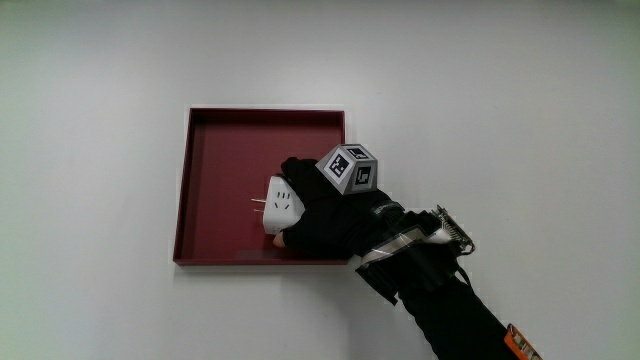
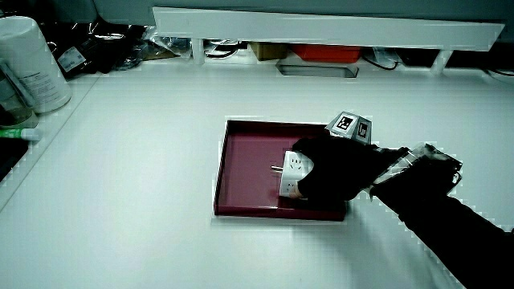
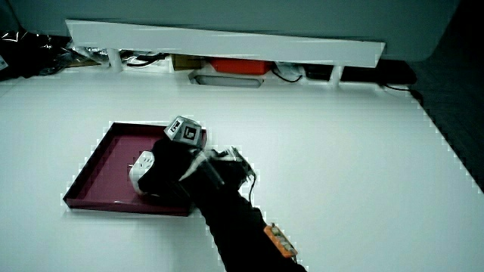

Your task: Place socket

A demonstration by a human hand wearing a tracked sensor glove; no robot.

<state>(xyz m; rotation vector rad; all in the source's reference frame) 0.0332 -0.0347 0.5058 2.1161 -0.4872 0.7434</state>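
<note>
A white socket adapter [image 1: 281, 204] with metal prongs sticking out is held over the dark red tray [image 1: 222, 160], in the half of the tray nearer to the person. The gloved hand [image 1: 322, 212] is shut on it, fingers wrapped round its body, the patterned cube [image 1: 350, 168] on the hand's back. In both side views the socket [image 2: 292, 170] [image 3: 142, 168] shows at the fingertips, low inside the tray [image 2: 249, 152] [image 3: 106, 155]. Whether it touches the tray floor I cannot tell. The forearm [image 1: 450, 300] reaches in over the tray's edge nearest the person.
The tray holds nothing else. A low white partition [image 2: 321, 28] [image 3: 227, 44] with clutter under it runs along the table's edge farthest from the person. A white canister [image 2: 32, 64] stands at a table corner in a side view.
</note>
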